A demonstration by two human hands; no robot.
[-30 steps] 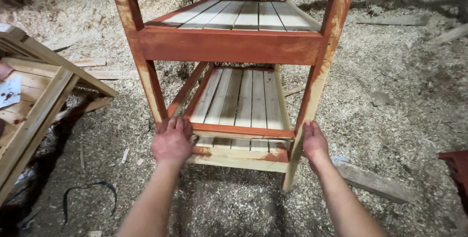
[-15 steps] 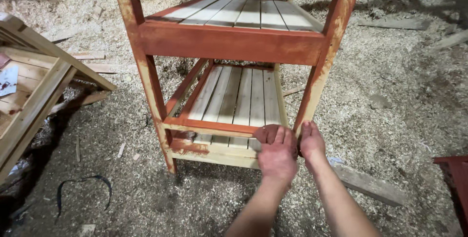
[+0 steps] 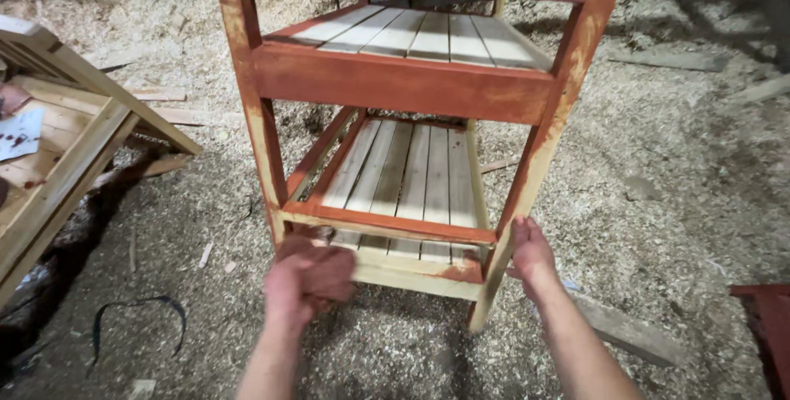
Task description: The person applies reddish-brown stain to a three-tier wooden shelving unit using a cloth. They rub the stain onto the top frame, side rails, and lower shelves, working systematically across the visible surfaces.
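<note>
**Red-stained wood rack, two hands at its bottom**

Red stain covers my left hand (image 3: 306, 281). It is curled into a loose fist, fingers together, pressed against the pale bottom rail (image 3: 411, 272) near the rack's front left leg (image 3: 251, 112). I cannot tell if anything is inside the fist. My right hand (image 3: 531, 256) lies flat and open against the front right leg (image 3: 535, 161), low down.

Both hands are on the wooden rack (image 3: 411, 87). It stands upright on the sawdust floor (image 3: 658, 169). It has red rails and pale slat shelves.

Off to the left lies a bare wood frame (image 3: 66, 169) with a white paper (image 3: 20, 132) with red spots on it. A dark strap (image 3: 136, 322) curls on the floor near it.
</note>
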